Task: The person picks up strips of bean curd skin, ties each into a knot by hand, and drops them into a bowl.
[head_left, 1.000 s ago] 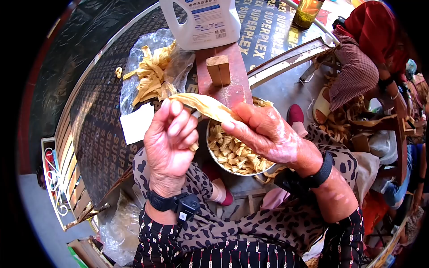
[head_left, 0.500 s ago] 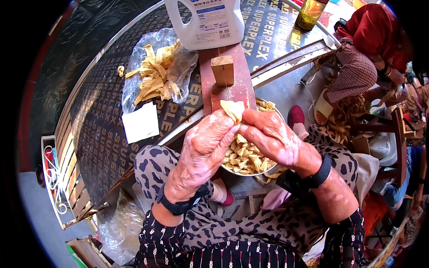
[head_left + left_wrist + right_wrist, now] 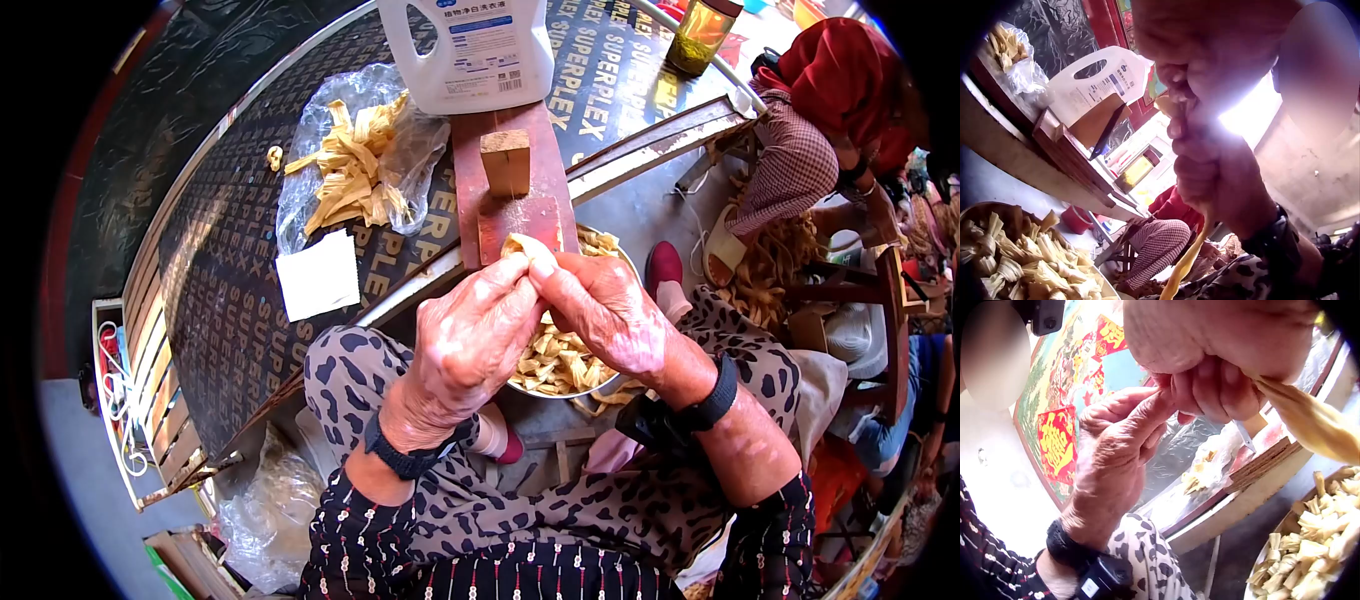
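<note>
A: Where's the strip (image 3: 521, 243), and how are you holding it?

B: You're holding it up in the air, near the bowl (image 3: 562, 396). Your left hand (image 3: 465, 335) and right hand (image 3: 620, 310) are both pinching it, fingertips meeting. Its tail is hanging below your right hand's curled fingers, probably being gripped there to control the loose end.

A: Why that layout around you?

B: The bowl is sitting low and close, likely for easy reach, and it's holding knotted pieces (image 3: 560, 362). The bag (image 3: 425, 145) is probably keeping the loose strips (image 3: 355, 170) off the surface (image 3: 230, 300). The jug (image 3: 480, 62) is standing on the board (image 3: 545, 170), maybe weighing it down.

A: Blind spots?

B: Your fingers are hiding the pinched middle. Your hands and the board are covering part of the bowl. A dark edge (image 3: 1109, 132) is showing beside the block (image 3: 505, 165); can't tell what it is.
</note>
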A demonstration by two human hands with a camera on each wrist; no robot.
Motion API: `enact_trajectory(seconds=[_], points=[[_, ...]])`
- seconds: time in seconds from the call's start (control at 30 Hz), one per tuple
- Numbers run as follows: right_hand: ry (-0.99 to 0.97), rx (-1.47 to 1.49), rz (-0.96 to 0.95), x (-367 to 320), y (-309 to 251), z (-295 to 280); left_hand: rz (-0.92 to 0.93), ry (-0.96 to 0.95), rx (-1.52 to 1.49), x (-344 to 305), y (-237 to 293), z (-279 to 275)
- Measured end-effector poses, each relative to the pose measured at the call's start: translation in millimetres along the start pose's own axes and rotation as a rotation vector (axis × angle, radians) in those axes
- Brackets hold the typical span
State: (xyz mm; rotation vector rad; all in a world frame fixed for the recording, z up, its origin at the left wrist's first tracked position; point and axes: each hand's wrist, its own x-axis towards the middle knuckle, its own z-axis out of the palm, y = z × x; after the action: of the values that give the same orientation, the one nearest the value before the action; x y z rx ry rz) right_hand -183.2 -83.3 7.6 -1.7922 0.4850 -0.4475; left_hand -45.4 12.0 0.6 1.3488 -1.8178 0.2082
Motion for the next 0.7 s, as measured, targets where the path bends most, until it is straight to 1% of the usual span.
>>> enact_trajectory(seconds=[0.03, 0.1, 0.13, 0.17, 0.23, 0.27, 0.3, 0.37, 0.4, 0.47, 0.5, 0.57, 0.63, 0.7], points=[[0.031, 0.055, 0.041, 0.1, -1.4, 0.7, 0.000, 0.000, 0.000, 0.8, 1.6, 0.0], [0.062, 0.096, 0.023, -0.2, 3.5, 3.5, -0.094, 0.064, -0.049, 2.0, 6.6, -1.4], [0.092, 0.107, 0.008, -0.4, 1.7, 3.4, -0.112, 0.103, -0.049, 2.5, 9.1, -1.9], [0.123, 0.118, -0.006, -0.6, 0.7, 3.1, -0.111, 0.104, -0.049, 2.3, 9.2, -1.4], [0.148, 0.114, 0.001, -1.6, 0.7, 1.6, -0.165, 0.225, -0.094, 1.9, 8.7, -1.0], [0.154, 0.116, -0.027, -2.2, 0.2, 0.6, -0.273, 0.177, -0.129, 1.4, 11.3, -6.0], [0.160, 0.119, -0.055, -2.6, -0.8, 0.0, -0.349, 0.180, -0.157, 1.2, 10.0, -6.3], [0.186, 0.115, -0.073, -2.7, -4.1, 1.0, -0.748, 0.188, -0.619, -2.7, 9.0, -4.2], [0.195, 0.074, -0.079, -2.5, -1.6, 1.4, -0.747, 0.189, -0.619, -4.3, 7.0, -2.4], [0.204, 0.032, -0.086, -3.0, -0.3, 1.0, -1.013, 0.265, -1.258, -5.2, 2.0, 1.0], [0.190, 0.009, -0.108, -3.7, -0.4, 0.7, -1.012, 0.266, -1.259, -3.9, -0.5, 1.2], [0.174, -0.013, -0.131, -3.8, -1.8, 1.4, -1.185, 0.346, -1.519, -2.3, -6.2, 0.4], [0.121, -0.028, -0.178, -3.4, -6.0, 2.3, -1.197, 0.356, -1.544, -4.1, -8.6, 1.1], [0.080, -0.020, -0.156, -3.2, -6.4, 1.5, -1.219, 0.318, -1.563, -2.3, -6.6, 1.6]])
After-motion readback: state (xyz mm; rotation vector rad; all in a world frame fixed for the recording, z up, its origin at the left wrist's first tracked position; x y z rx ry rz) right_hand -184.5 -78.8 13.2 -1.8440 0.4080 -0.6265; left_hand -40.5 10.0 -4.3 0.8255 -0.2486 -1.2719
